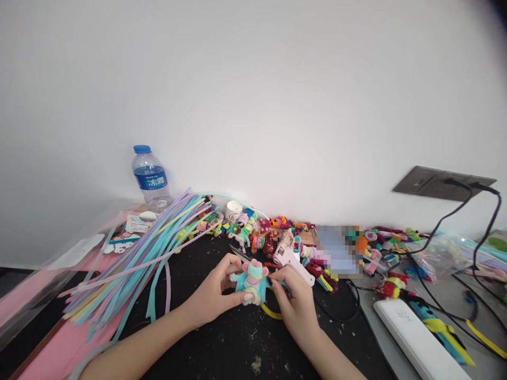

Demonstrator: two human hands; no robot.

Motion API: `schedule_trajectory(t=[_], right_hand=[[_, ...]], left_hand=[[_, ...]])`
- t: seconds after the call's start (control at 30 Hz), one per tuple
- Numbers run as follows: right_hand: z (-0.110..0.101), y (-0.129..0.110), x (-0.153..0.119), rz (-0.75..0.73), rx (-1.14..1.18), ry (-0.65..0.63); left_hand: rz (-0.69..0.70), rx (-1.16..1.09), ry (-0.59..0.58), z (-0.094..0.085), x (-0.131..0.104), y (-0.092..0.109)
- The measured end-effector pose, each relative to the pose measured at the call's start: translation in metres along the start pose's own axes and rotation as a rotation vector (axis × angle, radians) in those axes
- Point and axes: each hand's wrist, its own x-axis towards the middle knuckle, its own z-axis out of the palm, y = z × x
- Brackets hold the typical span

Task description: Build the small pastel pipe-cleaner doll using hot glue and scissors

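A small doll (254, 282) of fuzzy pipe cleaner, with a pink-eared head and a turquoise body, is held up over the black mat at the middle of the view. My left hand (212, 293) is closed around its left side, thumb across the lower front. On the other side, my right hand (295, 298) pinches at the doll's edge with thumb and forefinger. A tiny dark spot shows at those fingertips; what it is I cannot make out. Just behind the hands lie a pale pink glue gun (291, 258) and a pair of scissors (238, 253), partly covered by the doll.
Loose pastel pipe cleaners (150, 253) fan out at the left, before a water bottle (151, 182). Several finished dolls (263, 240) and a paper cup (233, 210) line the wall. A white power bank (415, 338) and black cables (439, 221) occupy the right.
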Motion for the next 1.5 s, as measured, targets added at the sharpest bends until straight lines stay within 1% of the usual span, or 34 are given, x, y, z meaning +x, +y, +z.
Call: schedule_trajectory(t=[0.07, 0.13, 0.23, 0.33, 0.43, 0.53, 0.63, 0.8, 0.97, 1.13, 1.4, 1.5], right_hand=[[0.000, -0.001, 0.000, -0.014, 0.008, -0.009], [-0.001, -0.002, 0.001, -0.032, 0.017, -0.021], [-0.002, -0.002, 0.002, -0.056, 0.032, -0.032], [-0.003, -0.002, 0.002, -0.070, 0.040, -0.030], [-0.003, -0.002, 0.003, -0.069, 0.043, -0.034], [-0.004, -0.003, 0.003, -0.068, 0.050, -0.037], [-0.004, -0.005, 0.003, -0.080, 0.054, -0.045], [-0.005, -0.005, 0.002, -0.083, 0.050, -0.052], [-0.004, 0.000, 0.000, -0.025, 0.042, -0.031], [-0.003, 0.004, -0.001, 0.018, 0.041, -0.018], [-0.004, 0.003, 0.000, 0.000, 0.038, 0.012], [-0.005, 0.003, 0.001, -0.010, 0.036, 0.016]], left_hand=[[-0.004, 0.060, -0.002, 0.000, -0.001, 0.002], [0.002, 0.157, 0.023, 0.001, -0.003, 0.003], [0.057, 0.341, 0.056, 0.000, -0.006, 0.005], [0.167, 0.510, 0.062, -0.003, -0.007, 0.005], [0.320, 0.649, 0.053, -0.008, -0.007, 0.003], [0.472, 0.720, 0.030, -0.011, -0.006, 0.000], [0.562, 0.758, 0.009, -0.013, -0.006, 0.000], [0.585, 0.809, -0.030, -0.014, -0.006, 0.002], [0.600, 0.860, -0.062, -0.013, -0.007, 0.003], [0.593, 0.850, -0.070, -0.012, -0.007, 0.004], [0.600, 0.854, -0.100, -0.011, -0.008, 0.007], [0.605, 0.873, -0.146, -0.010, -0.008, 0.008]])
